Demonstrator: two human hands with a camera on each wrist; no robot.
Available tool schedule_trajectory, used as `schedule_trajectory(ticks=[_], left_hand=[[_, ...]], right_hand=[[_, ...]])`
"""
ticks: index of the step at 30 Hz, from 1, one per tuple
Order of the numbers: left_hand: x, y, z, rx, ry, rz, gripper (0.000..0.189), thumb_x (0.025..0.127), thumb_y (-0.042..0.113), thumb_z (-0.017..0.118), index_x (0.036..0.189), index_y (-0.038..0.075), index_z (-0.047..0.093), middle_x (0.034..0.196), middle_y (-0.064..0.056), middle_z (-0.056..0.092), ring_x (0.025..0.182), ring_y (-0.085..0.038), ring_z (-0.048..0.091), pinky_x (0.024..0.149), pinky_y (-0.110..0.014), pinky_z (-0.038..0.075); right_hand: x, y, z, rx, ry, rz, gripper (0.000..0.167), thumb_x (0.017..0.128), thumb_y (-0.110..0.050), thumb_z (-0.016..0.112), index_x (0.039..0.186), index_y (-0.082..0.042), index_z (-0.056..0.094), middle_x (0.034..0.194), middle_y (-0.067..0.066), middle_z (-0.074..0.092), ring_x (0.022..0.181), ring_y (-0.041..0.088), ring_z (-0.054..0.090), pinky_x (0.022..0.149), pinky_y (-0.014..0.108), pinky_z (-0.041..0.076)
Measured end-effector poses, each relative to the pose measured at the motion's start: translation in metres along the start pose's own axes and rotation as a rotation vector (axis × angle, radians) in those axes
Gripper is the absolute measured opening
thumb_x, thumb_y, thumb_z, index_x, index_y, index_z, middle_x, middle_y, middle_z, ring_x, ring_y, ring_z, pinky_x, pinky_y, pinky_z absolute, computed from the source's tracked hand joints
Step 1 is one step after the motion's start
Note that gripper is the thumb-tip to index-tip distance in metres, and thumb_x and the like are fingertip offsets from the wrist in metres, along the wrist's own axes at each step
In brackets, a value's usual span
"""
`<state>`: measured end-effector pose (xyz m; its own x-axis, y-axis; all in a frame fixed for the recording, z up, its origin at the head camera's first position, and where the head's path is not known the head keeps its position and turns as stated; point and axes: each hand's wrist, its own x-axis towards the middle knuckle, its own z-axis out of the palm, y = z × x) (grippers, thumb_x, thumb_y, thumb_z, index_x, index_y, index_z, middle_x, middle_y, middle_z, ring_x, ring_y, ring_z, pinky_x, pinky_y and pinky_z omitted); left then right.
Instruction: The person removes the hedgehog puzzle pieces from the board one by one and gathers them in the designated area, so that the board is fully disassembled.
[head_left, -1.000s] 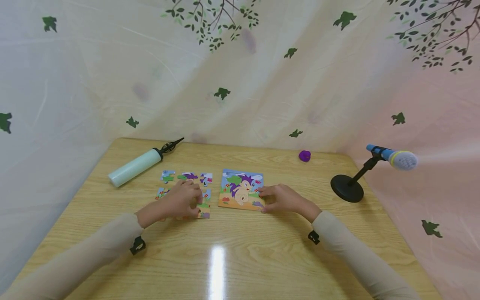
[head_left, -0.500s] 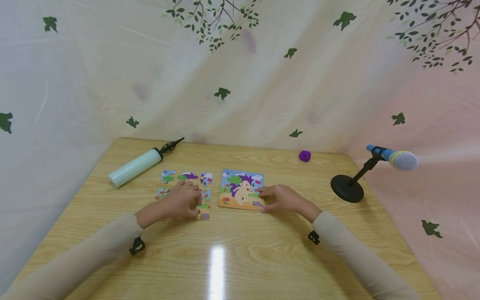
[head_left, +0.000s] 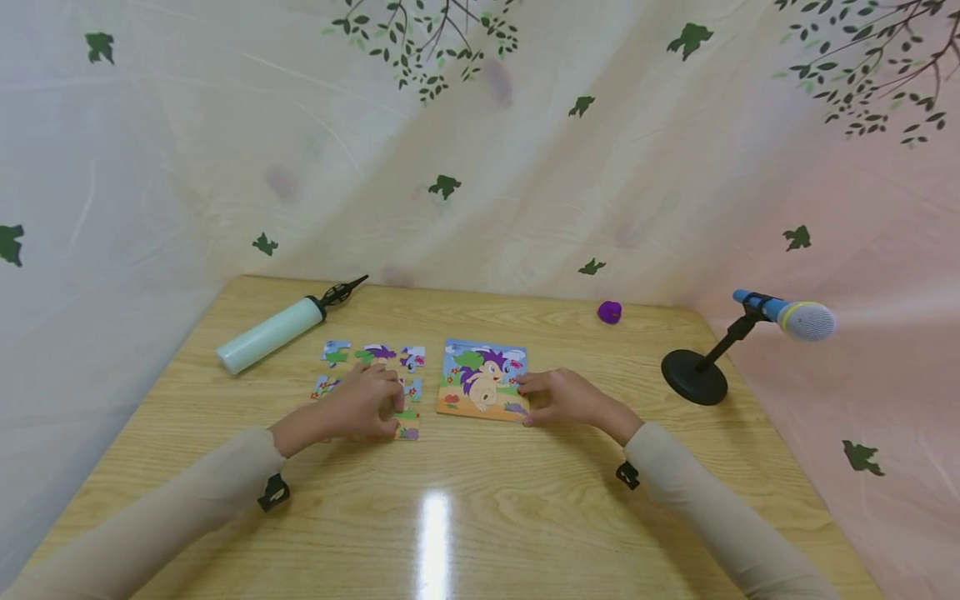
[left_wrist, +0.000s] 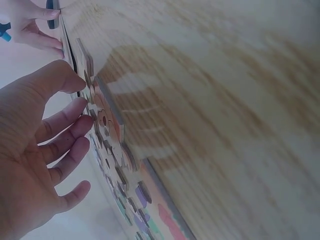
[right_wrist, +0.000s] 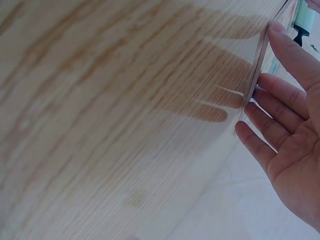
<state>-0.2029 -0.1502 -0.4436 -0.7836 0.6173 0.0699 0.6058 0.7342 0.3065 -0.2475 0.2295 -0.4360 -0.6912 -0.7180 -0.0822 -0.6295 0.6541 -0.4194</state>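
Observation:
My left hand (head_left: 355,402) hovers low over a set of separated jigsaw puzzle pieces (head_left: 411,357), hiding several of them. Its thumb and fingertips touch the left side of the lower right piece (head_left: 407,427). In the left wrist view, the fingers (left_wrist: 70,132) are loosely bent along the row of pieces. To their right lies an assembled puzzle board (head_left: 480,383) with a purple-haired hedgehog picture. My right hand (head_left: 566,396) rests against that board's right edge, thumb near its lower corner. Relaxed fingers (right_wrist: 272,125) line the thin edge in the right wrist view.
A pale green hand pump (head_left: 273,333) with a black nozzle lies at the back left of the wooden table (head_left: 517,517). A small purple object (head_left: 610,312) sits near the back edge. At right stands a blue microphone (head_left: 787,317) on a black stand (head_left: 693,377).
The lower right puzzle piece has shifted slightly toward me and left under my left hand. My right hand and the assembled board have stayed put.

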Motion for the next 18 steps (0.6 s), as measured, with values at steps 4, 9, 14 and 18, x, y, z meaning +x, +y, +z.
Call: schedule_trajectory(ticks=[4,9,14,18], left_hand=[[0.0004,0.0001,-0.0016,-0.015,-0.009,-0.018,0.017,0.077,0.025,0.082,0.084,0.022,0.067,0.094,0.007,0.062,0.094,-0.017,0.050,0.096,-0.055,0.043],[0.0031,-0.0007,-0.0037,-0.024,-0.005,-0.023,0.014,0.076,0.022,0.079,0.084,0.023,0.068,0.096,0.007,0.063,0.097,-0.018,0.053,0.098,-0.056,0.042],[0.0067,-0.0023,-0.0068,0.008,0.040,0.011,0.010,0.078,0.020,0.078,0.084,0.021,0.070,0.095,0.005,0.065,0.099,-0.022,0.058,0.097,-0.060,0.044],[0.0089,-0.0060,-0.0092,0.012,0.073,0.025,0.009,0.080,0.019,0.077,0.086,0.018,0.071,0.098,0.004,0.069,0.104,-0.025,0.063,0.098,-0.062,0.044]], right_hand=[[0.0006,0.0007,0.0001,-0.002,0.003,-0.003,0.054,0.088,-0.033,0.079,0.130,-0.001,0.068,0.145,0.017,0.058,0.134,0.038,0.056,0.111,0.054,0.044],[-0.0017,0.0018,-0.0001,-0.005,0.001,0.005,0.054,0.089,-0.034,0.079,0.130,-0.002,0.068,0.146,0.016,0.058,0.135,0.038,0.055,0.111,0.054,0.044],[-0.0048,0.0029,-0.0008,0.003,-0.012,0.020,0.054,0.089,-0.035,0.079,0.130,-0.002,0.068,0.146,0.016,0.057,0.135,0.039,0.055,0.111,0.054,0.044],[-0.0076,0.0030,-0.0006,0.013,-0.014,0.041,0.054,0.088,-0.035,0.080,0.130,-0.004,0.068,0.147,0.015,0.057,0.135,0.039,0.055,0.112,0.056,0.042]])
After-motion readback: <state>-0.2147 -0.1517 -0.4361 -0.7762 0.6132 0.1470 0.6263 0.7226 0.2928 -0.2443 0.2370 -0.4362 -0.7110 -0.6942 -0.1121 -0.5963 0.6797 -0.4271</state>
